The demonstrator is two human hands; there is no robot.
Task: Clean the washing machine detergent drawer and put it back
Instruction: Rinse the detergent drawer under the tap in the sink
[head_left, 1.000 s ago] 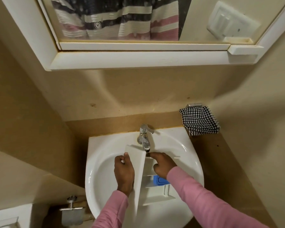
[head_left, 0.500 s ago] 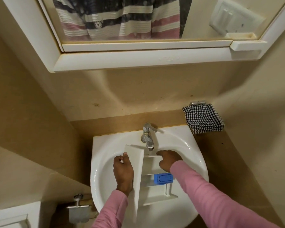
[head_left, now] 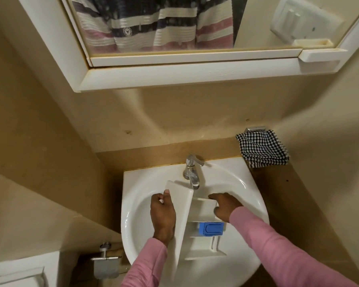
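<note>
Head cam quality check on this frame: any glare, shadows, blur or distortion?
Head view: wide-angle bends the mirror frame and wall lines. Glare streaks on the sink rim. The frame casts a soft shadow on the wall below. Slightly soft overall, but the left hand, right hand, drawer and tap are readable.

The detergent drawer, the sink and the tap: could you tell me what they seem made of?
The detergent drawer looks like moulded plastic, matt white, with thin walls and ribs. The sink is probably glazed ceramic: glossy white, bright highlights. The tap seems chromed metal, mirror-bright.
</note>
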